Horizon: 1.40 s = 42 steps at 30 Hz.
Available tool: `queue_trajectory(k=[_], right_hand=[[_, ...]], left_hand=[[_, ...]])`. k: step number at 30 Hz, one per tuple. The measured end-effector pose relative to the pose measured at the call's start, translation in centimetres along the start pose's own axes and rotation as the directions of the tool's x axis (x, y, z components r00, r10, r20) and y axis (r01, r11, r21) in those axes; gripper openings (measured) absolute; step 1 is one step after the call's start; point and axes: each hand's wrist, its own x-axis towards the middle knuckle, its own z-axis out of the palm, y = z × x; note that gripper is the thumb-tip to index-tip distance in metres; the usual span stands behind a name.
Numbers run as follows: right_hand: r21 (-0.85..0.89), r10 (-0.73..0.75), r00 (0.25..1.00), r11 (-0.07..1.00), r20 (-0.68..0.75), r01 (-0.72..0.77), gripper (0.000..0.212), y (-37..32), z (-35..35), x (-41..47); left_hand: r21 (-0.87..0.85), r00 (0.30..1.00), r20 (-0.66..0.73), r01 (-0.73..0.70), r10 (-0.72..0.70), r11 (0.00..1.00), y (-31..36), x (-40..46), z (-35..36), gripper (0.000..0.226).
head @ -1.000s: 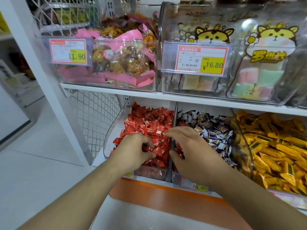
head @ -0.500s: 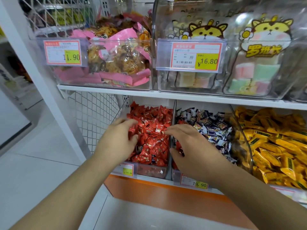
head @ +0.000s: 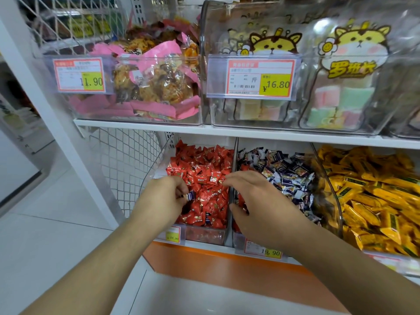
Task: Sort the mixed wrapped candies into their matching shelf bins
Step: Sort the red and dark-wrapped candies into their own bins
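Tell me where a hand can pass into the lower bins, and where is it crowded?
Free: the gap above the red candies, under the upper shelf. Crowded: the divider, where the right hand hovers and the left hand pinches a blue candy.

red candies | dark-blue-and-white candies | yellow candies | pink snack bags | orange shelf base

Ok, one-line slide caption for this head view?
Left hand pinches a stray navy-wrapped candy over the red candy bin, right hand hovering beside it.
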Motion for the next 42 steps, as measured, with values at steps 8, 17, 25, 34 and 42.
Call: queue_trajectory(k=[8, 17, 25, 34, 42], right_hand=[[0.041, 0.023, 0.999, 0.999, -0.031, -0.022, 0.047, -0.4, -0.3, -0.1], [0.129, 0.003, 0.993, 0.992, -0.117, 0.012, 0.053, -1.3, 0.3, 1.0], [0.27, 0.134, 0.97, 0.96, -0.201, -0.077, 0.019, -1.5, 0.5, 1.6], [0.341, 0.467, 0.864, 0.856, -0.187, -0.389, 0.009, 0.6, -4.0, 1.0], [0.072, 0.402, 0.911, 0.915, -0.088, -0.397, 0.06, 1.7, -3.1, -0.4]], left_hand=[[-0.329, 0.999, -0.052, -0.03, 0.013, 0.944, 1.9, -1.5, -3.0, 0.023], [-0.616, 0.996, 0.056, -0.017, 0.066, 0.787, 4.0, -2.4, -3.6, 0.021], [-0.66, 0.994, 0.091, 0.014, 0.062, 0.751, 4.0, -2.2, -3.3, 0.022], [-0.514, 0.999, -0.035, -0.048, 0.035, 0.856, 1.4, -0.9, -2.2, 0.019], [-0.221, 0.97, 0.103, -0.193, 0.219, 0.956, 1.7, -1.0, 0.2, 0.024]])
